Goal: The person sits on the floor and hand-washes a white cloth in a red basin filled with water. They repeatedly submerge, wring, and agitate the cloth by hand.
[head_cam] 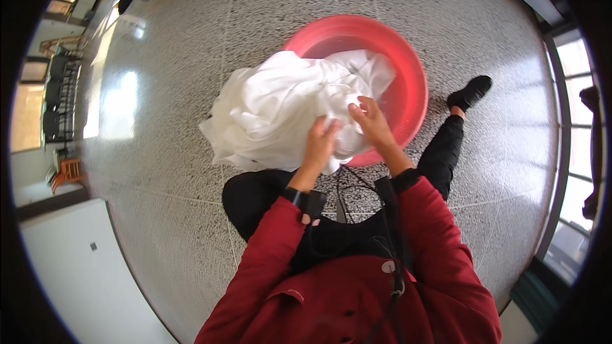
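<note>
A large white cloth [282, 100] lies bunched up, partly inside a round red plastic basin [415, 81] and partly spilling over its left side. My right hand [375, 124] has its thumb and fingers curled around a fold of the cloth over the basin. Just to the left, my left hand [319, 145] is at the near side of the bundle, fingers bent and slightly blurred. Whether that hand grips any fabric is hard to make out. The basin's left part and much of its bottom are hidden under the cloth.
My legs, in black trousers [442, 153], flank the near side of the basin on a speckled terrazzo floor [181, 81]. A dark cable [340, 196] hangs between my arms. Chairs [56, 91] stand far left, a white panel [86, 267] lower left, windows [576, 129] right.
</note>
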